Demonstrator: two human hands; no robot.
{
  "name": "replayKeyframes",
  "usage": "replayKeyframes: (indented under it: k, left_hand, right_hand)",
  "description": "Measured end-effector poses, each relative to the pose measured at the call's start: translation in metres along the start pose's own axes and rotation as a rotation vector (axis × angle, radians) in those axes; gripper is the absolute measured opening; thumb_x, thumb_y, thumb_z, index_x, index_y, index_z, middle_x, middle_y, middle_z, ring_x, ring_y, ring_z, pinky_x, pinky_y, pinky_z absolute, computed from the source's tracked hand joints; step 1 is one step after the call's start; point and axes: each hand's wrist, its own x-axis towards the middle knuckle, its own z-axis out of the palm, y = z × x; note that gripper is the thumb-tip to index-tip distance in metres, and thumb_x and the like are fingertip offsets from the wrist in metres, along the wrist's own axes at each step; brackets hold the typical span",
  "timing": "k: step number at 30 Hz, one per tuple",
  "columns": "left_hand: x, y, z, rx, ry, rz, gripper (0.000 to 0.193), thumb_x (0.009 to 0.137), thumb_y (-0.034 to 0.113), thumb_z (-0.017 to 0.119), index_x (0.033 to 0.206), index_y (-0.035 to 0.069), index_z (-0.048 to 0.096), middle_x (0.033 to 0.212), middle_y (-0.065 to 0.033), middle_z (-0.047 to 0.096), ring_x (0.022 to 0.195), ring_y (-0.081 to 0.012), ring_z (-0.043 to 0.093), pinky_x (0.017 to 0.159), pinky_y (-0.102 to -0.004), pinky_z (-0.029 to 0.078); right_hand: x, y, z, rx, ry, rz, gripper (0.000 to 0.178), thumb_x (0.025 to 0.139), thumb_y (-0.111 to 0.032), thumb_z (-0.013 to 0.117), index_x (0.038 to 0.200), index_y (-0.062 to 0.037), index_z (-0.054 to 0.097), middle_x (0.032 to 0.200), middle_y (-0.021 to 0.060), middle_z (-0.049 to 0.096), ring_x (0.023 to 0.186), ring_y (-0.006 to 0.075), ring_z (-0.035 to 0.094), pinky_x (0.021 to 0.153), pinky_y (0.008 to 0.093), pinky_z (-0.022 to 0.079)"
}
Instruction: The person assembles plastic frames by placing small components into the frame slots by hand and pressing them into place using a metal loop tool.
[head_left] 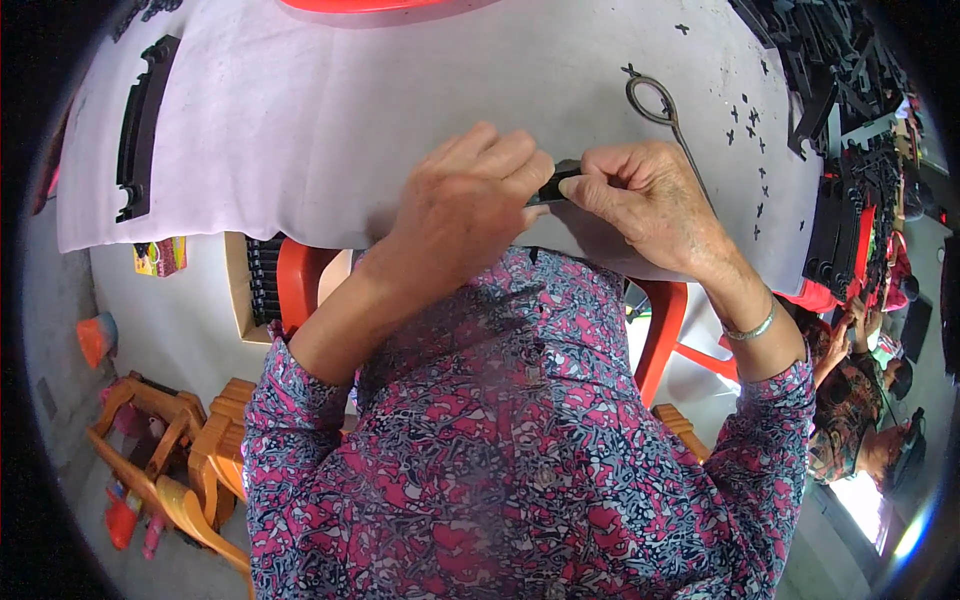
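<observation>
Between my two hands, over the near edge of the white-covered table [330, 110], is a black plastic part [562, 180], mostly hidden by fingers. My left hand [465, 205] is closed on its left end, back of the hand upward. With thumb and bent fingers, my right hand [650, 200] pinches the other end. Just beyond the right hand lies a metal rod with a looped end [652, 98]. Small black cross-shaped pieces [750, 115] are scattered on the cloth to the right.
Long black strips [145, 130] lie at the table's left. Piled black parts [840, 70] crowd the right edge. A red basin [360, 5] shows at the far edge. Below are a red chair [660, 325], a box of black parts [255, 285] and wooden furniture [180, 450]. Another person [850, 420] sits at right.
</observation>
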Motion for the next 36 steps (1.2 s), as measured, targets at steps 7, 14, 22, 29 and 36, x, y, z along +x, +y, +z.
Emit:
replayKeyframes:
  k: [7,14,22,29,36]
  left_hand:
    - [0.0,-0.001,-0.001,-0.021,-0.004,0.011,0.036,0.069,0.017,0.076,0.1,0.005,0.062,0.084,-0.0084,0.052,0.081,-0.0283,0.054,0.069,-0.0392,0.047]
    - [0.0,-0.001,-0.004,-0.035,-0.057,0.012,0.039,0.07,0.017,0.075,0.104,0.005,0.06,0.088,-0.0106,0.053,0.083,-0.0309,0.055,0.07,-0.0422,0.047]
    - [0.025,0.005,-0.023,-0.126,-0.272,-0.035,0.032,0.079,0.014,0.066,0.11,0.005,0.059,0.092,-0.0125,0.053,0.088,-0.0354,0.056,0.075,-0.0456,0.047]
    - [0.04,0.001,-0.012,-0.295,-0.351,-0.044,0.024,0.083,0.01,0.061,0.107,0.004,0.062,0.089,-0.0143,0.053,0.088,-0.0351,0.056,0.075,-0.0439,0.045]
    - [0.038,-0.005,-0.006,-0.336,-0.306,-0.025,0.025,0.083,0.011,0.062,0.107,0.004,0.063,0.087,-0.0142,0.053,0.085,-0.0346,0.056,0.074,-0.0425,0.045]
  right_hand:
    - [-0.004,-0.002,0.0,-0.012,0.025,0.017,0.03,0.088,-0.017,0.063,0.068,0.0052,0.057,0.048,0.0088,0.044,0.047,0.0125,0.038,0.047,0.0331,0.038]
    - [-0.006,-0.02,-0.004,-0.324,0.045,-0.032,0.028,0.086,-0.019,0.06,0.068,0.0025,0.062,0.057,0.0232,0.055,0.052,0.04,0.055,0.054,0.0442,0.046]
    - [-0.01,-0.018,-0.011,-0.516,0.054,-0.035,0.031,0.086,-0.025,0.059,0.071,0.0016,0.064,0.061,0.0233,0.057,0.062,0.0434,0.06,0.06,0.0492,0.048]
    - [-0.017,-0.003,-0.016,-0.325,0.006,-0.118,0.025,0.084,-0.018,0.068,0.076,0.0015,0.055,0.057,0.0155,0.051,0.049,0.029,0.048,0.052,0.0393,0.039]
    - [-0.024,-0.007,-0.017,-0.339,0.089,0.015,0.024,0.081,-0.018,0.071,0.074,-0.0006,0.058,0.059,0.0147,0.057,0.055,0.0295,0.056,0.054,0.0413,0.042]
